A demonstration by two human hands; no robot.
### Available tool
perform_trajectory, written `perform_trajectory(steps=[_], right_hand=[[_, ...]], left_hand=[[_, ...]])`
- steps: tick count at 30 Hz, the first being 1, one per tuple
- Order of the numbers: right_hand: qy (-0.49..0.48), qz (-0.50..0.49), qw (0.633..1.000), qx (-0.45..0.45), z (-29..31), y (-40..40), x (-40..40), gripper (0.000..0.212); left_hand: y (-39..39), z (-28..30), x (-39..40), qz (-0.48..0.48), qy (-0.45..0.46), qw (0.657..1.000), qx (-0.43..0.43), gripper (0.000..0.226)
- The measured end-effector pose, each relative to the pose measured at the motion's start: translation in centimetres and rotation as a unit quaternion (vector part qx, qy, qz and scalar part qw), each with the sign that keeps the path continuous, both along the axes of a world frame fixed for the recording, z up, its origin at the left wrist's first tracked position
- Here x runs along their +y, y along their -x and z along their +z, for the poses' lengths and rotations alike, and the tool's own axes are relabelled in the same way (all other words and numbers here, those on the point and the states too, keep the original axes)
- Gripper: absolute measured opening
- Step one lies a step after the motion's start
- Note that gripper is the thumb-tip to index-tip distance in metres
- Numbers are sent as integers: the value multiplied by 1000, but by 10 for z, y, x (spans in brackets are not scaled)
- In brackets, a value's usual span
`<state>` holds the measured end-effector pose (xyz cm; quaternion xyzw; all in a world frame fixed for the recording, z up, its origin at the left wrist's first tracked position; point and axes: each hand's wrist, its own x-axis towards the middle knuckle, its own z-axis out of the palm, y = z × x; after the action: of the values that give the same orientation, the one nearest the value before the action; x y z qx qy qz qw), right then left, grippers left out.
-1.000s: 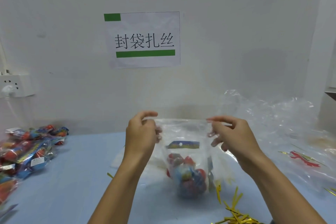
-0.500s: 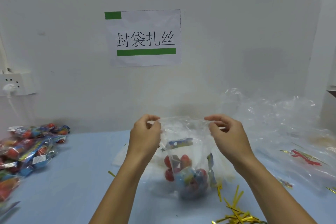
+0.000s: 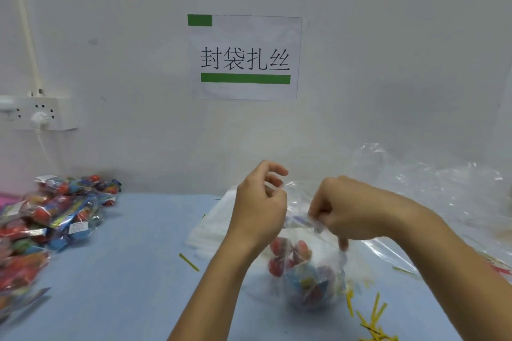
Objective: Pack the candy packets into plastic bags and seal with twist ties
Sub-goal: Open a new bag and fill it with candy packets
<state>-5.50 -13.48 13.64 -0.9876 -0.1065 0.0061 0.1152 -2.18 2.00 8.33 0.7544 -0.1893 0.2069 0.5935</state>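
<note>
Clear plastic bag (image 3: 307, 282), one, standing on the light blue bench (image 3: 133, 271) near the front, right of centre; neck gathered between two hands. Contents: candy packet (image 3: 299, 274), red and blue sweets in the bag's rounded lower part. Left hand (image 3: 259, 209), fingers curled, pinching the upper edge of the bag's mouth from the left side. Right hand (image 3: 346, 212), fingers curled down, gripping the bunched neck of the bag just beside the left hand; the two hands nearly touch. Twist ties (image 3: 374, 315), yellow-gold, loose, scattered on the bench just right of and in front of the bag; a single tie (image 3: 189, 262) lies apart to the bag's left. Candy packets (image 3: 47, 219), a heap, at the bench's left edge, well apart from the bag. Spare plastic bags (image 3: 443, 196), crumpled and clear, piled at the right against the wall. Paper sign (image 3: 245, 57), white with green bars and black characters, on the wall above. Power socket (image 3: 36, 112), white, plug inserted, wall left.
</note>
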Motion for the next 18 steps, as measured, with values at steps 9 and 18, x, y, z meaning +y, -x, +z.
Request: perform_trajectory(steps=[9,18], right_hand=[[407,16,912,42,-11,-6,15,35],[238,49,970,-7,3,-7,-3,15]], left_hand=[[-1,-3,7,-30,-127,987,96,43],[-10,-22,34,-104,-500,820,259,78]])
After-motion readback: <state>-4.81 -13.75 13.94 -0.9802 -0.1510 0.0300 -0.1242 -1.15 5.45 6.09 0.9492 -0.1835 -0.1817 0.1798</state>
